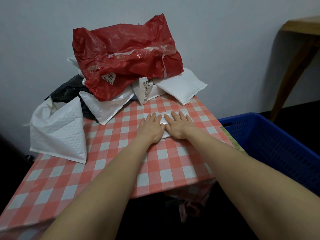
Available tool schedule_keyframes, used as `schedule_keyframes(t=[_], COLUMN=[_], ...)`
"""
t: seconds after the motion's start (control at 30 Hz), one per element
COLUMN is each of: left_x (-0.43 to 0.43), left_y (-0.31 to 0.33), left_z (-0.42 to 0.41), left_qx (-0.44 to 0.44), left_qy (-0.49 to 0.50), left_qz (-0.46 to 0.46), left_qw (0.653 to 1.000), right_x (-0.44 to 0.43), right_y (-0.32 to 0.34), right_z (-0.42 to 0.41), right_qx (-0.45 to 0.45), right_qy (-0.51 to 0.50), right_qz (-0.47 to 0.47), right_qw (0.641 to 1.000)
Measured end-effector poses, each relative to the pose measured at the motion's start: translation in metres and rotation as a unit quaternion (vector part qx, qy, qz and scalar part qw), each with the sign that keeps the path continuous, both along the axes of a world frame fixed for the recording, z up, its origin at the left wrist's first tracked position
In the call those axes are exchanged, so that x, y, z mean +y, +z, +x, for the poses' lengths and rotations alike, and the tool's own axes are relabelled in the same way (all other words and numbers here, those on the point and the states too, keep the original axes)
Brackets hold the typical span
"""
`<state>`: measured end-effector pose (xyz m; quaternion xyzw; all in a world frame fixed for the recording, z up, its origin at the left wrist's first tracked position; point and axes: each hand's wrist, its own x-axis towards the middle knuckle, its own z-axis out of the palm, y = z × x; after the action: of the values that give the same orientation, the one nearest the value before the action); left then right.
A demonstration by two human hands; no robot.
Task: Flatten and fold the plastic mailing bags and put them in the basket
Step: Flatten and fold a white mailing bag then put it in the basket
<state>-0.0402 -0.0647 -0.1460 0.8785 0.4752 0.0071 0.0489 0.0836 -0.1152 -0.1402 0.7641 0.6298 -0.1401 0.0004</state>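
Note:
A small white mailing bag (163, 119) lies flat on the checked table. My left hand (151, 127) and my right hand (178, 125) press down on it side by side, fingers straight; most of the bag is hidden under them. A pile of bags sits at the table's far end: a big red bag (126, 56) on top, white padded bags (181, 87) and a black bag (69, 91) beneath. Another white padded bag (58, 130) stands puffed up at the left edge. The blue basket (270, 139) stands to the right of the table, lower down.
The red-and-white checked tablecloth (121, 163) covers the small table, whose near right corner ends just before the basket. A grey wall is right behind the pile. A wooden table leg (294, 66) stands at the far right.

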Motion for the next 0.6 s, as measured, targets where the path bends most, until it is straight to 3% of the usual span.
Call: schedule_keyframes(t=[0.17, 0.23, 0.3, 0.33, 0.37, 0.47, 0.6], left_x=[0.001, 0.002, 0.002, 0.003, 0.004, 0.003, 0.000], left_y=[-0.002, -0.003, -0.002, -0.001, -0.001, -0.002, -0.004], left_z=[-0.001, -0.001, -0.001, -0.001, -0.001, 0.001, 0.004], left_qx=[-0.001, 0.007, 0.014, 0.015, 0.014, 0.013, 0.002], left_qy=[0.000, 0.001, 0.000, 0.000, 0.001, 0.006, 0.021], left_qz=[-0.011, -0.019, -0.021, -0.023, -0.024, -0.028, -0.025], left_qw=[1.000, 1.000, 1.000, 1.000, 1.000, 1.000, 0.999], right_x=[0.001, 0.001, -0.001, -0.002, -0.004, -0.014, -0.009], right_y=[-0.003, 0.001, 0.010, 0.013, 0.016, 0.020, 0.016], right_z=[0.003, 0.010, 0.022, 0.033, 0.043, 0.059, 0.050], right_qx=[0.019, 0.110, 0.234, 0.243, 0.208, 0.116, 0.163], right_qy=[0.007, -0.002, -0.083, -0.145, -0.201, -0.255, -0.206], right_qz=[0.022, 0.053, 0.134, 0.177, 0.194, 0.086, 0.080], right_qw=[1.000, 0.993, 0.959, 0.943, 0.937, 0.956, 0.962])
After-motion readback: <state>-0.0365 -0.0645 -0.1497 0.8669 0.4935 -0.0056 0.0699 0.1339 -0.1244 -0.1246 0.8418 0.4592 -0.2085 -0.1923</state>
